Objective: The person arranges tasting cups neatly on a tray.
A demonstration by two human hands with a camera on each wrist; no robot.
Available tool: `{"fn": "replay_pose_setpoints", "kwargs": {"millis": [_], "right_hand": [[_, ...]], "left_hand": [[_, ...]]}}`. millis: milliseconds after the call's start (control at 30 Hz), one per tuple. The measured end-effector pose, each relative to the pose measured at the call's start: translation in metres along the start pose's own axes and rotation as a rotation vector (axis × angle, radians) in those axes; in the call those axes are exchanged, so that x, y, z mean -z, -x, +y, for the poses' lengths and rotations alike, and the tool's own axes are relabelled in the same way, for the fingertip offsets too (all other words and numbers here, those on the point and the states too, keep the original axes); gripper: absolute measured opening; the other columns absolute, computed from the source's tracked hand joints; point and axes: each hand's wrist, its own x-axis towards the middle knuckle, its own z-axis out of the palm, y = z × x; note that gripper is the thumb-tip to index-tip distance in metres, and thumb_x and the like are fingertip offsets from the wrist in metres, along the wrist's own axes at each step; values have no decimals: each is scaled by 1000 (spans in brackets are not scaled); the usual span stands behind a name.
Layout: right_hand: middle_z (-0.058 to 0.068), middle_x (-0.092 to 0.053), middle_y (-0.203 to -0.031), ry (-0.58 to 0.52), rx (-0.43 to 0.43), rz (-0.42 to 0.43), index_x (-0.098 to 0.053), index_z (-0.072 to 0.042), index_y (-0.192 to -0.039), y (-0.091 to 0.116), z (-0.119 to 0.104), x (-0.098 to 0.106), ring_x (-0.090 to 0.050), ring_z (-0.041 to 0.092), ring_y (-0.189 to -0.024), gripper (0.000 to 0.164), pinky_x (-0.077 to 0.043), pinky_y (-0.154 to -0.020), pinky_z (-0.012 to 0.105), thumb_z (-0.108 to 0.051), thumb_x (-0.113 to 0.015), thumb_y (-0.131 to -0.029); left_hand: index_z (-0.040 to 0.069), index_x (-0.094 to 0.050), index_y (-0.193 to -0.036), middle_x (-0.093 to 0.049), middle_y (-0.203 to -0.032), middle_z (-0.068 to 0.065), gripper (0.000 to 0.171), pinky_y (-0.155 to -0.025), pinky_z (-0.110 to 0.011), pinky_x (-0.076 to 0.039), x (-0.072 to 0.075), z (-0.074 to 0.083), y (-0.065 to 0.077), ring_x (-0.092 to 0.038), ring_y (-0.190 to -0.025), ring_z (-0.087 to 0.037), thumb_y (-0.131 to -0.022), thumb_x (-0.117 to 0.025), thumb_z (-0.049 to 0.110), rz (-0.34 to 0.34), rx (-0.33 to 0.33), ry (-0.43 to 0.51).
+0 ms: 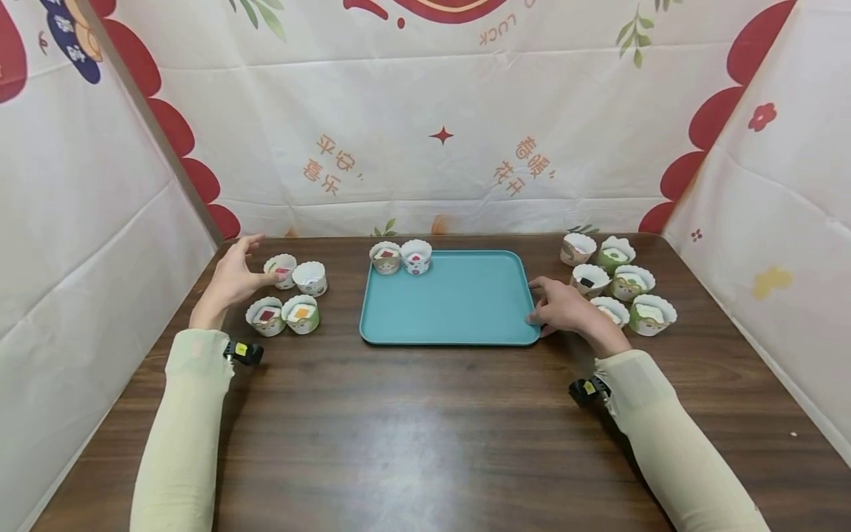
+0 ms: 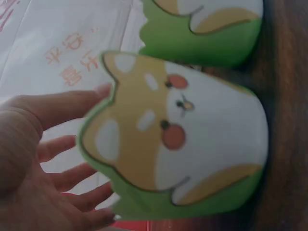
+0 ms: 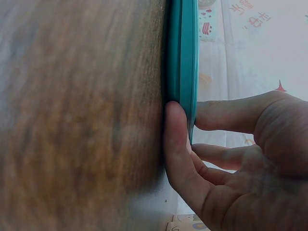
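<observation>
My left hand (image 1: 233, 275) is spread around the far-left paper cup (image 1: 282, 267), its thumb near the rim and the other fingers apart. Beside that cup stand a white cup (image 1: 311, 278) and two green cups, one with a dark red square (image 1: 264, 316) and one with an orange square (image 1: 301, 314) inside. The left wrist view shows a green cup (image 2: 192, 139) with a dog picture close up, partly covering the fingers. At the right edge of the teal tray (image 1: 445, 303), my right hand (image 1: 561, 304) pinches the rim, thumb and fingers on opposite faces.
Two filled paper cups, one brownish (image 1: 385, 258) and one white (image 1: 417, 257), stand at the tray's back left corner. Several more cups, among them a green one (image 1: 653, 315), cluster right of my right hand. A printed cloth (image 1: 412, 148) hangs behind the wooden table (image 1: 372, 428).
</observation>
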Motion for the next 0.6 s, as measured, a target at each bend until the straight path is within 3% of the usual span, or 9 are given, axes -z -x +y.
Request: {"fn": "replay_pose_setpoints", "kwargs": {"millis": [167, 333, 600], "right_hand": [[21, -59, -94, -2, -3, -5, -27, 9, -156, 1, 1, 2, -67, 23, -71, 72, -65, -66, 35, -3, -65, -97], [20, -59, -95, 0, -3, 1, -27, 9, -157, 3, 1, 3, -67, 23, -72, 74, -65, -66, 35, -3, -67, -96], [20, -59, -94, -14, 8, -5, -27, 10, -156, 2, -2, 2, -68, 23, -73, 73, -65, -66, 36, -3, -67, -96]], "left_hand": [[0, -22, -162, -32, -160, -35, 87, -118, -68, -34, -5, -5, -5, -34, -146, -53, -94, -72, 19, -81, 64, -15], [0, -14, -163, -28, -162, -35, 90, -119, -66, -35, -10, -9, -7, -35, -146, -52, -97, -71, 20, -140, 74, 9], [-1, -11, -164, -32, -158, -36, 82, -117, -64, -36, -15, -10, -4, -40, -143, -49, -102, -63, 17, -152, 77, 11]]}}
